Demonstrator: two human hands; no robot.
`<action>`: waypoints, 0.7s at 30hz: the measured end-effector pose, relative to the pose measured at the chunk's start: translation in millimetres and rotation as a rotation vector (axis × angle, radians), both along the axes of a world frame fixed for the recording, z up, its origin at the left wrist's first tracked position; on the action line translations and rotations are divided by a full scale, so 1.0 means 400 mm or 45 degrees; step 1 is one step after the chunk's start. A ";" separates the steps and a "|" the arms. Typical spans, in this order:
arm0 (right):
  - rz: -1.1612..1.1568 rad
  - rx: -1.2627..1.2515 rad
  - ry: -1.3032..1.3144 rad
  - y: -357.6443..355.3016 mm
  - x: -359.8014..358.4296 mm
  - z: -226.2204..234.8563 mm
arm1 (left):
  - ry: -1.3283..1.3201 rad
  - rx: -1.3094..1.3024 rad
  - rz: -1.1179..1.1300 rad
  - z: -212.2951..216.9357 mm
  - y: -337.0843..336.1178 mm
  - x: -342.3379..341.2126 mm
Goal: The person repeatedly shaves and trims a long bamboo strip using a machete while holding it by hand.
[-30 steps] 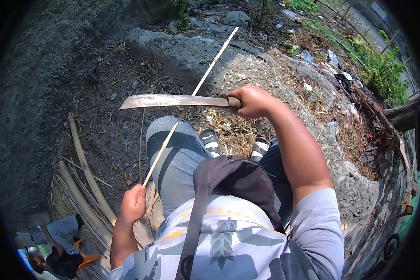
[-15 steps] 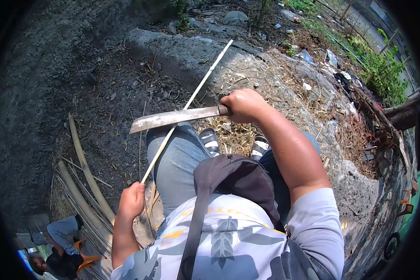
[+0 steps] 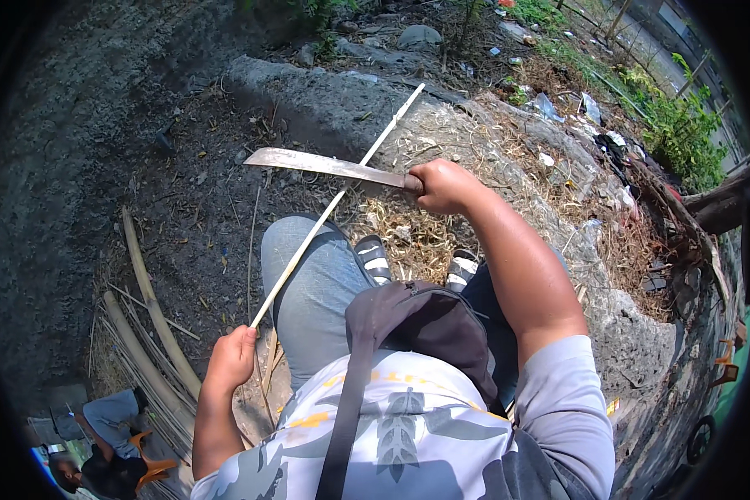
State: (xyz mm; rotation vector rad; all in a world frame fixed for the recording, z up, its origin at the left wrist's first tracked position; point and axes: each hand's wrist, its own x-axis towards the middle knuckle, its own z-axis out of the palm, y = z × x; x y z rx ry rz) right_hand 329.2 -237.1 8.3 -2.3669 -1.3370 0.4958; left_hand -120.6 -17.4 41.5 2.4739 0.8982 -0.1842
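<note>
My left hand (image 3: 232,357) is closed round the lower end of a long, pale bamboo strip (image 3: 307,239). The strip slants up and away to the right, passing over my left knee. In my right hand (image 3: 444,187) is a machete (image 3: 321,165), gripped by its short dark handle. Its broad, worn blade points left and crosses the strip beyond my knee. Blade and strip overlap there; whether the edge bites into the strip I cannot make out. A dark bag (image 3: 425,329) hangs across my lap.
Bamboo poles and thin strips (image 3: 146,329) lie on the ground at my left. Pale shavings (image 3: 425,242) cover the ground round my sandals (image 3: 373,257). A rough concrete slab (image 3: 300,92) lies ahead. Another person (image 3: 112,450) sits on an orange chair (image 3: 152,467) at lower left.
The machete has moved away from me along the bamboo strip, and its tip has swung farther forward. The strip's far end has dipped slightly nearer. My left hand has hardly moved.
</note>
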 end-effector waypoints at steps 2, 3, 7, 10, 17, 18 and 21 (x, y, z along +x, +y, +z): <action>0.031 -0.029 -0.074 0.013 -0.021 0.047 | 0.000 -0.004 0.003 -0.004 0.000 0.001; 0.059 -0.062 -0.148 0.011 -0.027 0.058 | 0.001 -0.012 0.004 -0.006 -0.002 0.000; -0.283 -0.137 0.030 -0.040 0.109 -0.054 | -0.064 -0.012 -0.012 -0.002 -0.014 0.023; -0.523 -0.183 0.410 -0.070 0.140 -0.056 | 0.037 0.074 -0.019 0.020 -0.020 0.039; -0.582 -0.190 -0.072 -0.088 0.100 -0.005 | 0.017 0.139 -0.025 0.037 -0.019 0.047; -0.562 -0.224 -0.025 -0.088 0.107 -0.006 | -0.004 0.135 -0.023 0.035 -0.019 0.052; -0.553 -0.227 0.003 -0.078 0.103 -0.009 | -0.045 0.126 -0.008 0.015 -0.019 0.047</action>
